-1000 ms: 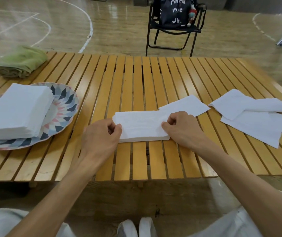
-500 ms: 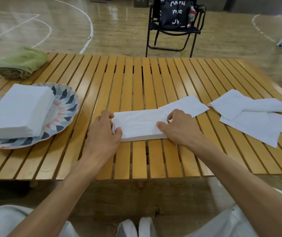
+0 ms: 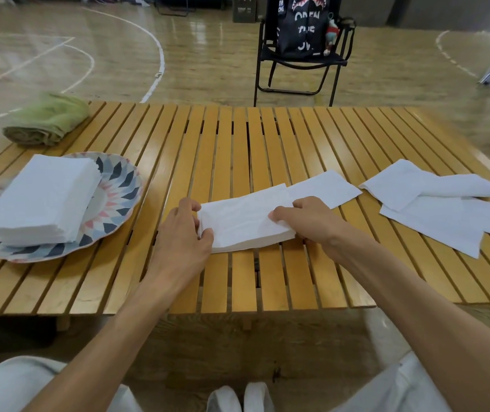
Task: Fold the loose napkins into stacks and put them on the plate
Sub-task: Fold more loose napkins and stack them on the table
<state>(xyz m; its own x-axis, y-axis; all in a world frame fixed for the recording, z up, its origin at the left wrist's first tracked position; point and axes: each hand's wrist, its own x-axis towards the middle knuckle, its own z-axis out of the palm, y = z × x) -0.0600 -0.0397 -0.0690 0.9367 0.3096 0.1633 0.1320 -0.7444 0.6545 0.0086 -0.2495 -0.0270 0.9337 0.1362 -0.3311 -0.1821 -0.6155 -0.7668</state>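
White folded napkin stack lies mid-table, left hand and right hand each pinching an end: squaring step, I judge. Next calls for lifting it level onto the plate, beside the stack already there. Bag reads "OPEN".

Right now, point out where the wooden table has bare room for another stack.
Bare slats run across the far half of the wooden slatted table, between the rolled green towel and the far right corner. The near strip in front of both hands is also free. Crowded: the patterned plate under its white napkin stack, and the loose white napkins at right.
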